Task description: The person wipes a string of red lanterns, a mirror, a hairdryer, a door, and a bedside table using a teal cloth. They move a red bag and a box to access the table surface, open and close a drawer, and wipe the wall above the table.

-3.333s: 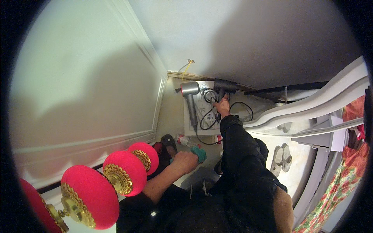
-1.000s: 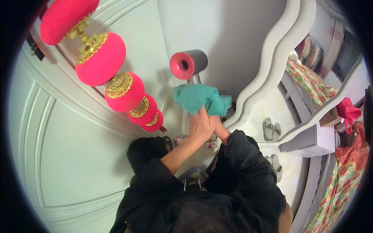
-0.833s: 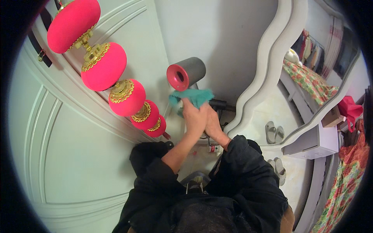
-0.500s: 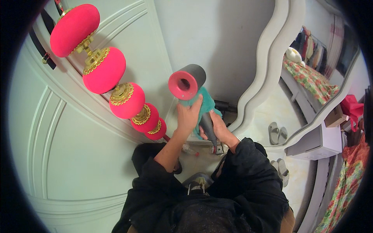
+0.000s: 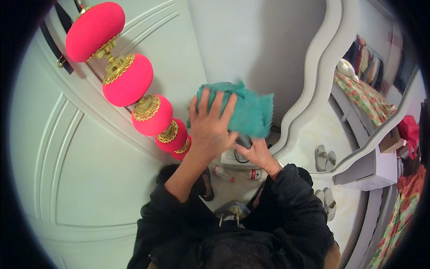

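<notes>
Cloth (image 5: 253, 112) fuzzy, matt; lanterns (image 5: 127, 83) velvety; trim (image 5: 147, 108) shiny, metallic; dryer handle (image 5: 244, 141), mostly hidden, perhaps smooth plastic.

The cloth (image 5: 251, 112) is teal, lanterns (image 5: 129, 83) red and gold, draped fabric (image 5: 400, 222) floral.

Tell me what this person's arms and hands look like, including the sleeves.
Both arms wear loose, creased black sleeves. The left sleeve ends partway up, leaving much of the forearm bare; the right sleeve reaches nearly to the wrist. The left hand and right hand wear no gloves, and no ring shows on the left.
</notes>
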A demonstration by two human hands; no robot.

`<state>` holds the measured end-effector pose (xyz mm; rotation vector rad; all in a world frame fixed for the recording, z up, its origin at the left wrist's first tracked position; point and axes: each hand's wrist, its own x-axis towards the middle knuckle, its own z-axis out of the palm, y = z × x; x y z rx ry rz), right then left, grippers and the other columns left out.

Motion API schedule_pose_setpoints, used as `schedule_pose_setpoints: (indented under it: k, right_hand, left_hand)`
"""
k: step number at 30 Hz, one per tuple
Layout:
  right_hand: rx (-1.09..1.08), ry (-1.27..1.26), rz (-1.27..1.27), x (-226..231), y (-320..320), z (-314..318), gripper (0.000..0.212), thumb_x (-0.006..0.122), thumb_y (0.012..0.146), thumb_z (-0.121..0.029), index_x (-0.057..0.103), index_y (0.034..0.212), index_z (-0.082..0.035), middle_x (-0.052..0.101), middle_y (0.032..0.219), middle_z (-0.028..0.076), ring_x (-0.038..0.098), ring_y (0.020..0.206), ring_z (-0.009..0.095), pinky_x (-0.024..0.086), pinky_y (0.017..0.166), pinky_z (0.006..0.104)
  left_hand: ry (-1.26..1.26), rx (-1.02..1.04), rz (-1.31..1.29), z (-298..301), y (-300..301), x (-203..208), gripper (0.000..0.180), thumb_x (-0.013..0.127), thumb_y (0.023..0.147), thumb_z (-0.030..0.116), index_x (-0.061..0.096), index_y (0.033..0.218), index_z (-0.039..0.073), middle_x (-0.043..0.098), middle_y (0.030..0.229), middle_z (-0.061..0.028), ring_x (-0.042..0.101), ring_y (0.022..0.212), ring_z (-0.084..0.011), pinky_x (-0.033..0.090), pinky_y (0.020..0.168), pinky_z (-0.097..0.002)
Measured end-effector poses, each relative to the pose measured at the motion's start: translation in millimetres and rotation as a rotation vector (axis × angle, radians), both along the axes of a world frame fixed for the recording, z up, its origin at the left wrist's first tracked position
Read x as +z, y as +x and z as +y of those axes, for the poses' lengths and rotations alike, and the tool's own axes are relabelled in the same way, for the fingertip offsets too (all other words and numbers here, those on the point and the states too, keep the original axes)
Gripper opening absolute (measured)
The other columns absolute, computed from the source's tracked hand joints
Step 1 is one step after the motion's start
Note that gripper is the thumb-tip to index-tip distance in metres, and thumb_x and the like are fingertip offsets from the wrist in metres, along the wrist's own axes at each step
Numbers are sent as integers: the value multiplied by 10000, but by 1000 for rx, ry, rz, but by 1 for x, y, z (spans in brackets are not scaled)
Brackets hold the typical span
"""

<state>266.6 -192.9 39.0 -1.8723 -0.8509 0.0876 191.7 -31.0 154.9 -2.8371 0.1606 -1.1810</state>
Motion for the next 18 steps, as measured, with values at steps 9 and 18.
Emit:
schedule_pose_setpoints:
  k: [9, 18]
  right_hand:
    - [27, -156, -187, -11, -5, -5, 418, 717, 823, -326, 552, 1049, -17, 647, 842, 243, 648, 790, 434, 516, 673, 488]
    - [206, -200, -410, -12, 19, -15, 378, 708, 804, -278, 531, 1032, -33, 641, 856, 187, 647, 727, 385, 532, 628, 442]
  left_hand:
    - [-1173, 66, 695, 79, 43, -3, 579, 615, 906, 426, 568, 1277, -16, 661, 1072, -141, 632, 965, -284, 495, 883, -381]
    - [-1632, -504, 842, 79, 31, -6, 493, 677, 885, 332, 595, 1245, 7, 668, 1156, -86, 635, 1000, -170, 502, 905, -318]
